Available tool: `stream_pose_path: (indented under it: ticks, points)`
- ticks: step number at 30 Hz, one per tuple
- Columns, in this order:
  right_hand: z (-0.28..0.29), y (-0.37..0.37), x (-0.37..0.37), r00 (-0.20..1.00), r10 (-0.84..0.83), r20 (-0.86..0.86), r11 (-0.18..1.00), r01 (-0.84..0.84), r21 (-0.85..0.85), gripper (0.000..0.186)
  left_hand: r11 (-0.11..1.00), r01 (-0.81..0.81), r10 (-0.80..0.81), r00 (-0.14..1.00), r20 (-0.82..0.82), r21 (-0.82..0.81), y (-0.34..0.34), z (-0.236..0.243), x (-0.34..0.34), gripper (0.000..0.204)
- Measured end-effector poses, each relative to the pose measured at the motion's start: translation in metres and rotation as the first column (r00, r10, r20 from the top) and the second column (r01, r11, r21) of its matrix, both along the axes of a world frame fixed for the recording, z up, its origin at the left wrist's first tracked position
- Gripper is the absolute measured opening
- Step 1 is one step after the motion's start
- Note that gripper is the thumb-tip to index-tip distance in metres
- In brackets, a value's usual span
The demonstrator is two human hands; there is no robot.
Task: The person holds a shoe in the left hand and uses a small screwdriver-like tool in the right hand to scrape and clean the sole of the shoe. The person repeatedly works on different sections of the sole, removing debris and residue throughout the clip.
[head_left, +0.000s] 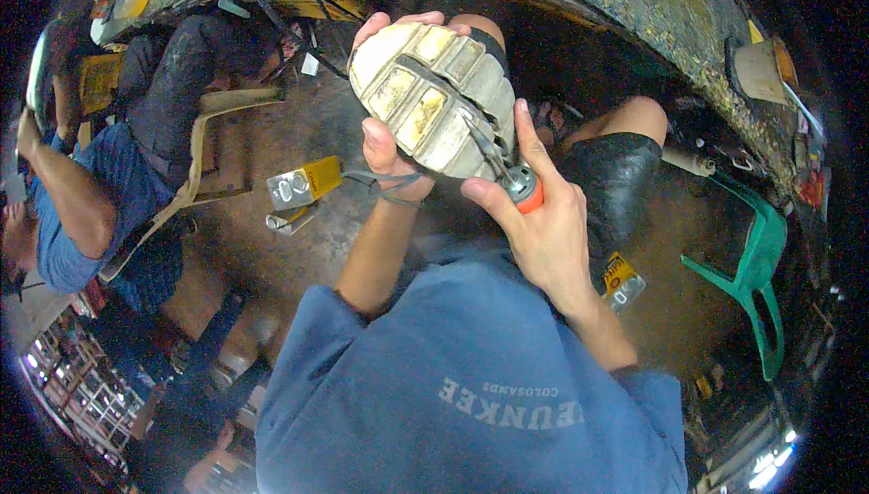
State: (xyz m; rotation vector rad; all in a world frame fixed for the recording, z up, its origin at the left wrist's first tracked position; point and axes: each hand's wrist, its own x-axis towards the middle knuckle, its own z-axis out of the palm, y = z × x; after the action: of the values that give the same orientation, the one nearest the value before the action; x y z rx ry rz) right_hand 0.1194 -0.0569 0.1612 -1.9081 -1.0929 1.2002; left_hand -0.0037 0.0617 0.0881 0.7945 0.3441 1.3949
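My left hand grips a pale, off-white shoe sole with blocky tread and yellowish patches, fingers over its top edge and thumb at its side. My right hand holds a hand tool with an orange-red and metal handle, index finger stretched along it. The tool's slim metal tip points up-left onto the tread near the sole's right side. Both hands are in front of my body, over my lap.
Co-workers sit at the left. A worn bench edge curves across the top and right, bearing a pale container. A green plastic chair stands right. Yellow-and-silver cans lie on the floor.
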Motion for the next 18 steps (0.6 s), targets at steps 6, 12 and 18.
stream_pose_path:
  ticks: [6,12,18]
  points:
    - [-0.002,-0.002,0.003,0.995,0.074,0.069,0.997,-0.074,-0.002,0.102,1.0,-0.003,0.003,1.0,-0.006,-0.009,0.001,-0.004,0.002,0.106]
    - [-0.004,-0.006,0.008,0.954,0.178,0.239,0.98,-0.195,0.046,0.106,0.999,0.015,-0.015,1.0,-0.006,-0.029,0.001,-0.007,0.003,0.107]
    - [-0.012,-0.007,0.009,0.956,0.137,0.259,0.974,-0.178,0.142,0.106,0.998,0.023,-0.023,1.0,0.002,-0.052,0.0,-0.009,0.007,0.107]
